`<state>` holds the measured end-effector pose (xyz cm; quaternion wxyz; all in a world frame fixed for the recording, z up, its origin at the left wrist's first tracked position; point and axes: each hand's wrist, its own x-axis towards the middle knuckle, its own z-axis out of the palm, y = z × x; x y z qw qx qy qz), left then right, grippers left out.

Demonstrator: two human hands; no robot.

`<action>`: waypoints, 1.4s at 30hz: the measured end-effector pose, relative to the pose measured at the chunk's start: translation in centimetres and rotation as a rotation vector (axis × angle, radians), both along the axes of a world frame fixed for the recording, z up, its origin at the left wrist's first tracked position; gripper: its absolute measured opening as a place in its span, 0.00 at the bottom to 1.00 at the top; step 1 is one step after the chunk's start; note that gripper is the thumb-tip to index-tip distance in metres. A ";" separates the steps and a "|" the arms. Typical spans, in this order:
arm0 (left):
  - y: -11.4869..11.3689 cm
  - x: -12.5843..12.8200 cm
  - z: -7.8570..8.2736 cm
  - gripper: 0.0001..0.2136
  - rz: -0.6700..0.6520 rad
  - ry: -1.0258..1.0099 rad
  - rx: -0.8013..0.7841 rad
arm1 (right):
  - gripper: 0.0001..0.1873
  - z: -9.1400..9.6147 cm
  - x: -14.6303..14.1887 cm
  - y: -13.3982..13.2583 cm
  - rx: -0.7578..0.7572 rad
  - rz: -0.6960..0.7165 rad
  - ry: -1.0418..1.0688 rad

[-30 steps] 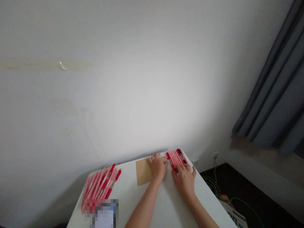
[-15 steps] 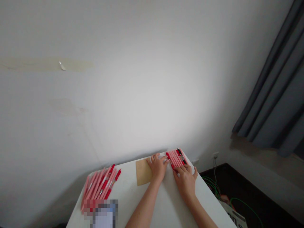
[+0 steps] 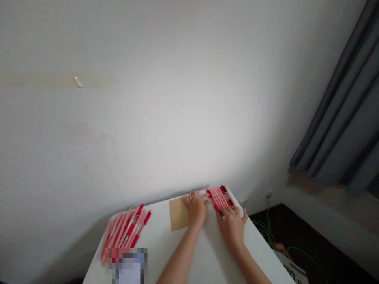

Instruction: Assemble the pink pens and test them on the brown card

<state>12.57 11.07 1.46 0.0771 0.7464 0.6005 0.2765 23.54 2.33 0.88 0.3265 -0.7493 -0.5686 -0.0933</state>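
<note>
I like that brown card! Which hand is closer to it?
Left. The left hand overlaps the brown card; the right hand is farther right, at the row of pens.

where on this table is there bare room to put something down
Bare table lies between the loose pen pile and the brown card, down to the near edge. A narrower patch lies between the two forearms. Crowded: the far right corner, where left hand and right hand meet the pen row.
</note>
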 end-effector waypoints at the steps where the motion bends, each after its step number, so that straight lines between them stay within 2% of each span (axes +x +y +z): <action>1: 0.0 0.0 0.1 0.13 -0.002 0.001 0.002 | 0.13 0.0 0.0 0.0 0.003 -0.001 -0.001; 11: -0.1 -0.1 -0.1 0.11 0.005 -0.052 0.070 | 0.12 0.2 0.0 -0.1 0.025 0.014 0.018; 19: -0.5 -1.9 1.0 0.12 0.037 -0.117 0.129 | 0.12 -0.3 -0.3 0.4 0.121 0.146 0.023; 27: -2.9 -7.5 2.7 0.12 0.133 -0.062 0.148 | 0.11 1.4 -5.0 1.0 0.082 0.400 0.021; 36: -5.7 -15.0 3.7 0.13 0.401 0.050 0.097 | 0.11 2.8 -11.6 2.1 -0.071 0.553 0.024; 42: -7.4 -17.9 5.1 0.15 0.565 0.121 0.082 | 0.12 2.7 -15.0 3.4 -0.135 0.702 -0.013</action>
